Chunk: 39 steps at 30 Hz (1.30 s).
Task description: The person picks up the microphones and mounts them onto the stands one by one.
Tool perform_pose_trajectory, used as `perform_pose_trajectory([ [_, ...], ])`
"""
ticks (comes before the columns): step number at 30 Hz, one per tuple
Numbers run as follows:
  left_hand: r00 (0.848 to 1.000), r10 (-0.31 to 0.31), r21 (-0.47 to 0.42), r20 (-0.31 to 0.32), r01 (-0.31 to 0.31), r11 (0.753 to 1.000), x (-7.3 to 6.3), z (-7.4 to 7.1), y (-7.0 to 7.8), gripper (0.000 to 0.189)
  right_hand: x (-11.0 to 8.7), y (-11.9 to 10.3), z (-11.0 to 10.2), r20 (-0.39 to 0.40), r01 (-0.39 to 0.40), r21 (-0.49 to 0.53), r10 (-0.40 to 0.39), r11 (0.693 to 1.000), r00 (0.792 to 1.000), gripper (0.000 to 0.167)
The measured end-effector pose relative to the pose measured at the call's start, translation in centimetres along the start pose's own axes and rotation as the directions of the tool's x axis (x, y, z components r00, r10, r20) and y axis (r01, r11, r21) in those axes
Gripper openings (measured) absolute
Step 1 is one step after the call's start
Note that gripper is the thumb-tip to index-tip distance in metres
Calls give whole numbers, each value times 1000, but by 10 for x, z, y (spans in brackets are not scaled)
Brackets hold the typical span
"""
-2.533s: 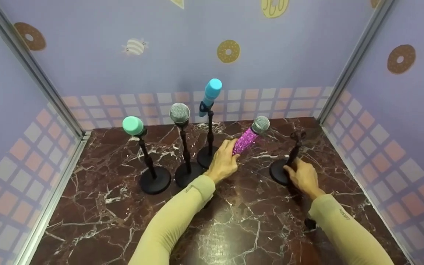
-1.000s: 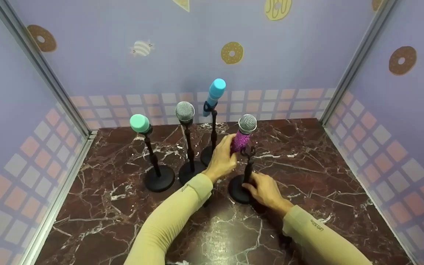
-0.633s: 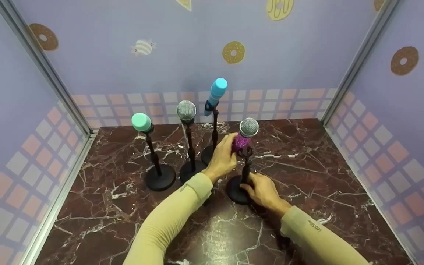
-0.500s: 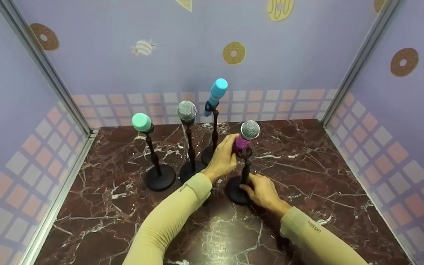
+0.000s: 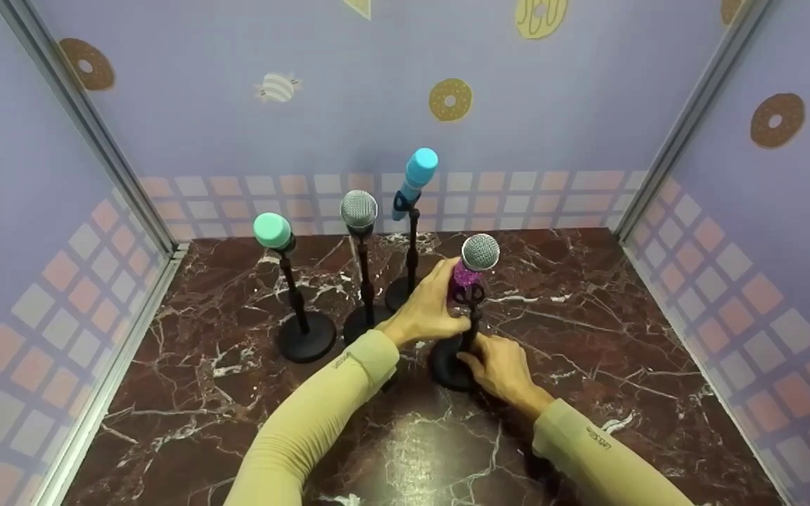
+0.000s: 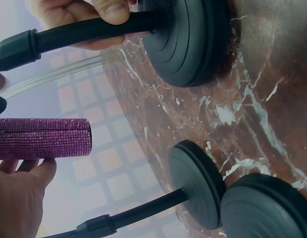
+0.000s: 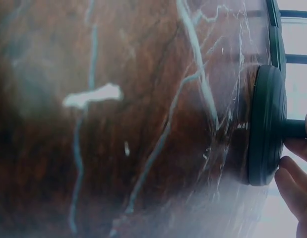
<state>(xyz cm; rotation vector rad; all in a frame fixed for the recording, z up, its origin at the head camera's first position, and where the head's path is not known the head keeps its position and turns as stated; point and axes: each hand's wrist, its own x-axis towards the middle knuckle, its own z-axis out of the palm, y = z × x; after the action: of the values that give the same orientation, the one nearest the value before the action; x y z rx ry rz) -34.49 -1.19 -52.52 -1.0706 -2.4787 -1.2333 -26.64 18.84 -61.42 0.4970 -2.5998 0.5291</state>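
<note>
My left hand (image 5: pixel 427 307) holds a glittery purple microphone (image 5: pixel 466 273) with a silver mesh head. Its fingers lie along the handle, and the thumb reaches across to the pole of a black microphone stand (image 5: pixel 451 365). The stand's clip (image 5: pixel 470 294) overlaps the handle in the head view. Low on that pole, just above the round base, my right hand (image 5: pixel 507 369) grips the stand. The left wrist view shows the rhinestone-covered handle (image 6: pixel 44 138) alongside the clip at the left edge. From the right wrist, the base (image 7: pixel 267 126) appears with fingers around the pole.
Left of the hands, three more black stands carry a mint-topped microphone (image 5: pixel 273 230), a silver-headed one (image 5: pixel 359 211) and a blue one (image 5: pixel 419 172). Their bases stand close together on the dark red marbled tabletop (image 5: pixel 588 450). Patterned panels (image 5: pixel 553 105) enclose the back and sides.
The right hand has brought its stand leftward to the purple microphone. The microphone has tipped more upright and lowered toward the clip. Most recently, the left thumb has moved across to the pole.
</note>
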Motion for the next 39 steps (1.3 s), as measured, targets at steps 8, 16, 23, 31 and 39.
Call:
perform_pose_trajectory([
  [8, 998, -50, -34, 41, 51, 998, -6, -1, -2, 114, -2, -3, 1, 0, -5, -28, 4, 1000, 1000, 35],
  [16, 999, -34, -38, -24, 33, 999, -7, 4, -2, 120, -1, -12, -1, 32, -20, -42, 22, 999, 999, 38],
  [23, 999, -11, -76, -46, 7, 997, -5, 4, -2, 113, 1, -16, -1, 42, -45, -13, 46, 999, 998, 36],
  [31, 999, 24, -80, -41, -28, 996, -4, 3, -1, 110, 5, -13, -5, -16, -71, 290, 79, 954, 997, 17],
  [39, 998, 41, -85, -43, -45, 995, -4, 2, -2, 112, 23, -18, -15, -204, 83, 564, 41, 821, 978, 11],
])
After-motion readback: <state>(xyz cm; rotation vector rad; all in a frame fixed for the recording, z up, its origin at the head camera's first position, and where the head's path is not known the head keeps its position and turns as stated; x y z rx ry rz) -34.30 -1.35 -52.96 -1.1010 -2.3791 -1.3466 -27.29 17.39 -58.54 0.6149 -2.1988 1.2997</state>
